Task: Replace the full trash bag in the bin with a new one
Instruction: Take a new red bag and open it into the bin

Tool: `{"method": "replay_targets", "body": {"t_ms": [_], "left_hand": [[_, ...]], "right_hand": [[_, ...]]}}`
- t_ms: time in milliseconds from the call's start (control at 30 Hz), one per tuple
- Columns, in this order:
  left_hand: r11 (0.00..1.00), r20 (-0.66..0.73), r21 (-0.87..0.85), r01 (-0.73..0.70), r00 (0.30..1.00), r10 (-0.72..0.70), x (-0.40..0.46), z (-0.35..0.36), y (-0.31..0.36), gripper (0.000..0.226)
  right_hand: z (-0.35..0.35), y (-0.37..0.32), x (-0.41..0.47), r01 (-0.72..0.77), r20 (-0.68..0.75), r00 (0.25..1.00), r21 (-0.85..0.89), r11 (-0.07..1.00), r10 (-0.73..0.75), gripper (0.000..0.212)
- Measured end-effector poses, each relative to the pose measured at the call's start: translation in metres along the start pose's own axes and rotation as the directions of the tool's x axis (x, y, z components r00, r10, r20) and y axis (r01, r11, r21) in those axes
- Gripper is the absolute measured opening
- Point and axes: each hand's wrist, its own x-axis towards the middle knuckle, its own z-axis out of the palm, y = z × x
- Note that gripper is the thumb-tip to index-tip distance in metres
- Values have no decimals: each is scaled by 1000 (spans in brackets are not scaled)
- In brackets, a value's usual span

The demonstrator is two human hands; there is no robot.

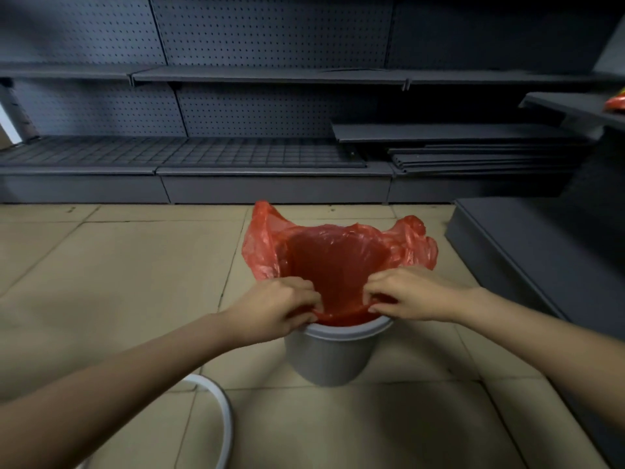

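Down on the beige tiled floor (111,282) stands a round grey plastic bin (333,353), just below the middle of the view, lined with a thin red plastic bag (338,255). Both hands pinch the bag's near edge at the bin's rim: the left hand (275,309) at about 8 o'clock on the rim, the right hand (411,294) at about 4 o'clock, fingers closed on the film, which stretches taut between them. Around the far side — from 10 to 2 o'clock — the bag's loose top stands up in crumpled flaps above the rim. A curved white ring (223,421) lies on the tiles at 7 o'clock from the bin, partly under the left forearm. Dark grey metal shelving (270,106) with pegboard backing runs behind.
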Motion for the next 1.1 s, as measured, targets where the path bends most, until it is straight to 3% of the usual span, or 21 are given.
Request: {"method": "replay_targets", "body": {"t_ms": [133,267,433,600,767,1000,1100], "left_hand": [[995,41,-89,-44,998,47,-12,-2,5,12],[994,3,-67,-86,996,87,-15,-6,5,10],[992,68,-34,-118,990,120,-21,-5,2,11],[985,69,45,-168,984,165,-20,-5,0,11],[976,55,146,-163,986,157,-25,7,-12,30],[984,-1,104,-147,989,148,-18,-11,-3,21],[973,-20,91,-210,977,213,-1,-26,11,16]], "right_hand": [[-1,-7,-5,15,55,998,86,996,-20,11],[-8,-8,-13,29,3,1000,157,987,-30,12],[-8,-12,-21,74,49,995,197,978,-85,15],[-7,-15,-25,169,43,984,88,982,-174,20],[0,-7,-32,204,104,974,1,979,-203,22],[-3,-2,-36,85,-1,996,134,987,-86,21],[-14,-7,-28,95,-123,989,148,984,-77,29]]}}
